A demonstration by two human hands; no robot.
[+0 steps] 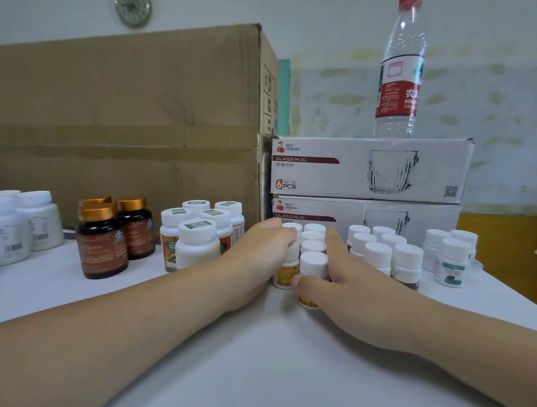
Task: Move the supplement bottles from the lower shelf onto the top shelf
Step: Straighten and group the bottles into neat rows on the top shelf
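Cluster of small white-capped, yellow-labelled plastic bottles (313, 246), upright on the white shelf surface (285, 358), bracketed between left hand (259, 255) and right hand (344, 277); both hands flat, fingers extended, pressing inward, equally near.

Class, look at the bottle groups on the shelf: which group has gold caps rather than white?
The dark brown bottles, standing left of the person's left hand; every other group wears white caps.

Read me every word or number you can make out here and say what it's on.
"RED CHERRY", "GLASS MUG", "6 SET OF PCS": upper box.
"RED CHERRY", "GLASS MUG": lower box.
"NON", cut off, plus Chinese characters: water bottle.
Labels on pill bottles, print on carton: too blurred.
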